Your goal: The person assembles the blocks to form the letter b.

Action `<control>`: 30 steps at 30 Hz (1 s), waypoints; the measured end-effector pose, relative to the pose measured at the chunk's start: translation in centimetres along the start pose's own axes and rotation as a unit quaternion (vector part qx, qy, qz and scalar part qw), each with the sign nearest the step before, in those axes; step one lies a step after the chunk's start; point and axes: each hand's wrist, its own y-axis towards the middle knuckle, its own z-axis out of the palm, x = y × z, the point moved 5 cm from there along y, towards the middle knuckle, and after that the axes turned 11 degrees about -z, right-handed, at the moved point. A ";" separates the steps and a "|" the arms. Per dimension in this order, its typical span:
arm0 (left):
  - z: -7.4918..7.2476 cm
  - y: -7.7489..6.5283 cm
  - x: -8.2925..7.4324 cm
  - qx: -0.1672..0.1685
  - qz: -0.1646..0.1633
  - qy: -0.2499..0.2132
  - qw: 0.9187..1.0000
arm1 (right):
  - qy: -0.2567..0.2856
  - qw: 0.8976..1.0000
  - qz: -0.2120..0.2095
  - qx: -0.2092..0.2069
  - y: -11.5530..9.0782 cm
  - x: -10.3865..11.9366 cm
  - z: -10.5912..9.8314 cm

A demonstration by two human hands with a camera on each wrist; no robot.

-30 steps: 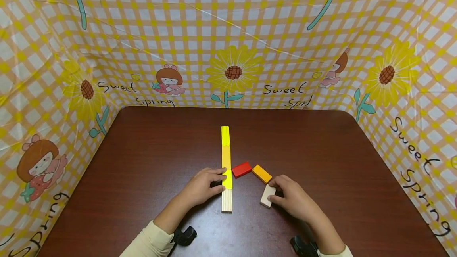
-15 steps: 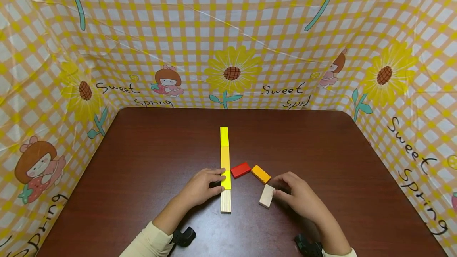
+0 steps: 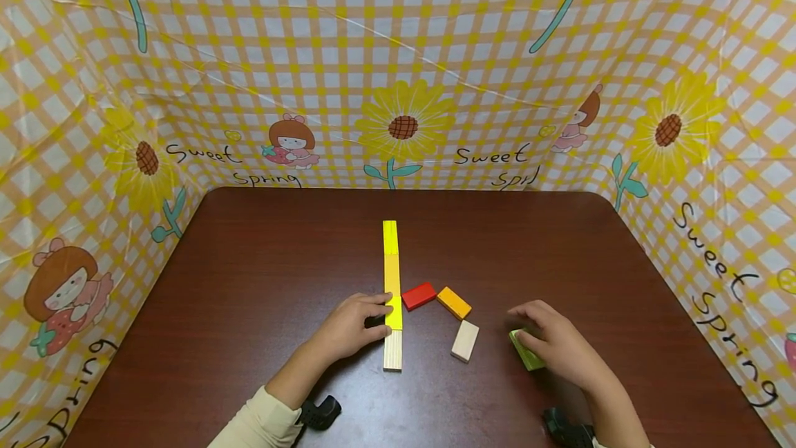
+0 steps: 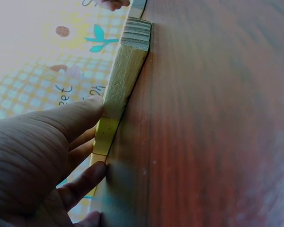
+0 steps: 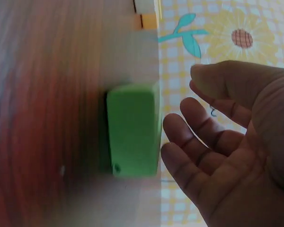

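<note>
A straight row of blocks lies down the table's middle: yellow (image 3: pixel 390 237), orange (image 3: pixel 392 274), yellow (image 3: pixel 394 313) and a pale wood block (image 3: pixel 392 350). My left hand (image 3: pixel 382 316) rests against the row's left side, its fingers touching the near yellow block and the wood block (image 4: pixel 125 71). In the left wrist view the left hand (image 4: pixel 97 142) has its thumb and fingers laid along the blocks' edge. My right hand (image 3: pixel 521 330) hovers over a green block (image 3: pixel 527 352). In the right wrist view the right hand (image 5: pixel 180 118) has loosely curved fingers just clear of the green block (image 5: pixel 132 130).
A red block (image 3: pixel 419 295), an orange block (image 3: pixel 455 302) and a pale wood block (image 3: pixel 465 341) lie loose between the row and my right hand. The brown table (image 3: pixel 249 282) is walled on three sides by a checked sunflower cloth (image 3: pixel 398 88).
My right hand left the loose pale block and moved to the right. A green block now shows under its fingers. The left hand and the row stayed still.
</note>
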 end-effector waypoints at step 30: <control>0.2 -0.1 0.1 -0.009 -0.002 -0.004 1.000 | 0.084 0.993 0.045 0.074 -1.9 -1.5 0.7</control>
